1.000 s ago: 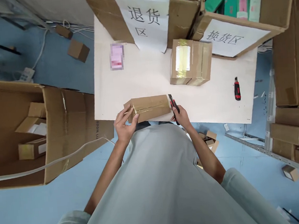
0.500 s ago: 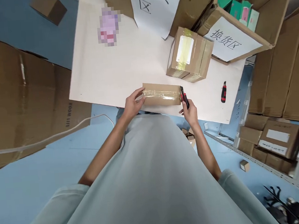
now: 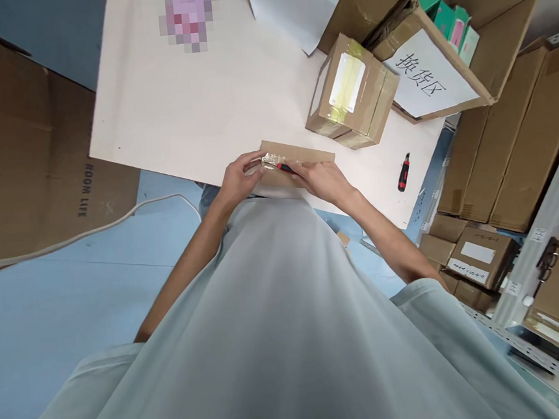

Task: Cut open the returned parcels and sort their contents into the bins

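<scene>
A long narrow cardboard box (image 3: 311,155) with clear tape along its top lies at the front edge of the white table (image 3: 163,115). My left hand (image 3: 243,177) grips the box's left end, fingers on the top edge and thumb lower down. Across the box reaches my right hand (image 3: 323,178), closed around a red and black box cutter (image 3: 285,168). The cutter's tip points left, over the tape near the left end. Most of its handle is hidden by my fingers, and so is the box's lower right part.
A taped carton (image 3: 373,103) stands behind the box. A second box cutter (image 3: 404,172) lies on the right. An open carton with a handwritten sign (image 3: 424,76) holds green packages. A pixelated purple item (image 3: 188,12) is at the back left. Shelved cartons (image 3: 511,124) stand at right.
My right hand has moved left with the box cutter, from the box's right end to the tape near its left end. My left hand stays on the left end. The view has shifted.
</scene>
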`<state>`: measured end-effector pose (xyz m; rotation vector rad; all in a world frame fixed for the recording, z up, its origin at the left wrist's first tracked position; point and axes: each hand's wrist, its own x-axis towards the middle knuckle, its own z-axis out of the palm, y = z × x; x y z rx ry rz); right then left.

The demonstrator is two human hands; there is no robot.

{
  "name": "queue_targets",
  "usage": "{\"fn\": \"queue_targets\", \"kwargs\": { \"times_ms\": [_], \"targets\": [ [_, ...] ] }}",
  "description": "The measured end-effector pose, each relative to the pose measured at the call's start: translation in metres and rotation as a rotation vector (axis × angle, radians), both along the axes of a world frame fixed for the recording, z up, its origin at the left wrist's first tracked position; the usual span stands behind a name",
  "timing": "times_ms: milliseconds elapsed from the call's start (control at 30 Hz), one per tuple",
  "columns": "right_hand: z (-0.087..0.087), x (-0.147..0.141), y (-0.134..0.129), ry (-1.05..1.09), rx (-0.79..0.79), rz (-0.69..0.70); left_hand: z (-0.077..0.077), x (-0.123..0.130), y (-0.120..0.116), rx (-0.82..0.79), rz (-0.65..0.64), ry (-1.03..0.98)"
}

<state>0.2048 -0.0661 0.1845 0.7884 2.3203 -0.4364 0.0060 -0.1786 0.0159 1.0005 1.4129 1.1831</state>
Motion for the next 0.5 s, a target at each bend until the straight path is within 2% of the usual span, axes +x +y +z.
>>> {"fn": "queue_targets", "kwargs": {
  "times_ms": [267,500],
  "targets": [
    [0.013,-0.014,0.020,-0.068,0.006,0.151,-0.002,0.002,0.001,-0.004,0.018,-0.031],
    [0.015,-0.023,0.023,-0.090,0.000,0.210,-0.002,0.002,0.001,0.000,0.017,0.004]
  ]
}}
